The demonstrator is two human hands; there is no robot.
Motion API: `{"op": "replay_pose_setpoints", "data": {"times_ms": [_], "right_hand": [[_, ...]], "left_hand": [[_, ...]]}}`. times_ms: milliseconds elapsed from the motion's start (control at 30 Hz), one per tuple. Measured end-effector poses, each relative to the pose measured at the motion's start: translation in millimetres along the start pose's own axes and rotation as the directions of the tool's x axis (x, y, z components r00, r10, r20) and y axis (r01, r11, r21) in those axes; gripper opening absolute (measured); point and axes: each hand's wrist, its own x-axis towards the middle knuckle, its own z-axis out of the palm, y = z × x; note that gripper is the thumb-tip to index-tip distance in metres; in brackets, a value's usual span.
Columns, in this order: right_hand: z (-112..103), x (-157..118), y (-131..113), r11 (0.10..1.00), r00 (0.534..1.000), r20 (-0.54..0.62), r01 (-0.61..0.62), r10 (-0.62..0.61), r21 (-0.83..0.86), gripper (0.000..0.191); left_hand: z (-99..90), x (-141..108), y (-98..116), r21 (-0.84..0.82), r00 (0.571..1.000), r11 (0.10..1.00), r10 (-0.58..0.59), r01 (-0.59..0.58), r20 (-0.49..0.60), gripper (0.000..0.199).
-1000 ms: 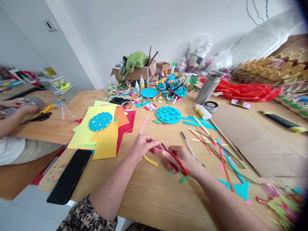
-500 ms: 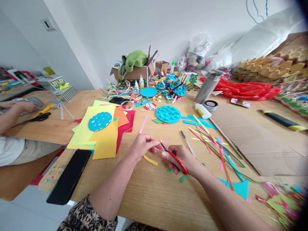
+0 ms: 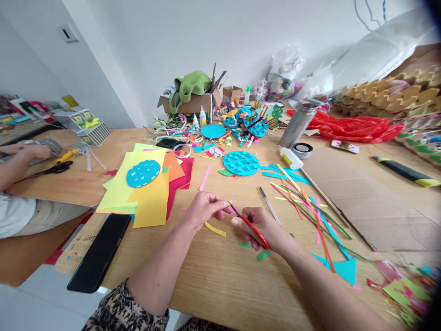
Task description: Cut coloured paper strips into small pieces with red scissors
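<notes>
My right hand [image 3: 258, 227] is wrapped round red-handled scissors [image 3: 254, 232], whose dark blades point up and left to the fingertips of my left hand [image 3: 206, 211]. Those fingertips are pinched on a tiny yellow paper piece [image 3: 228, 203] at the blade tips. Just below my left hand lies a curved yellow paper strip [image 3: 216, 230]. Small pink scraps lie behind the blades, and green scraps [image 3: 264, 255] lie beneath my right hand. A pen [image 3: 269, 205] rests beyond my right hand.
Coloured sheets [image 3: 151, 202] and a black phone [image 3: 99, 253] lie left. Paper strips [image 3: 320, 220], a cardboard sheet [image 3: 365, 202], a steel flask [image 3: 299, 124] and a glue bottle [image 3: 291, 158] are right. Blue discs [image 3: 241, 163] lie ahead. Another person's hands [image 3: 34, 151] are far left.
</notes>
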Motion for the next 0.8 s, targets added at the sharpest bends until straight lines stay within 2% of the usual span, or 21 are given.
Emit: {"op": "replay_pose_setpoints", "data": {"times_ms": [400, 633, 800], "right_hand": [[-1, 0, -2, 0.999, 0.997, -0.058, -0.039, 0.04, 0.022, 0.046], [2, -2, -7, 0.998, 1.0, -0.023, -0.02, 0.021, 0.064, 0.047], [4, 1, -1, 0.995, 0.999, -0.022, -0.022, 0.024, 0.092, 0.046]], "left_hand": [[-1.3, 4, -6, -0.086, 0.999, 0.996, 0.025, -0.029, -0.04, 0.021], [1.7, 4, -7, -0.214, 0.999, 0.977, -0.032, 0.022, -0.044, 0.022], [5.5, 4, -9, -0.333, 0.994, 0.94, -0.101, 0.08, -0.046, 0.025]]}}
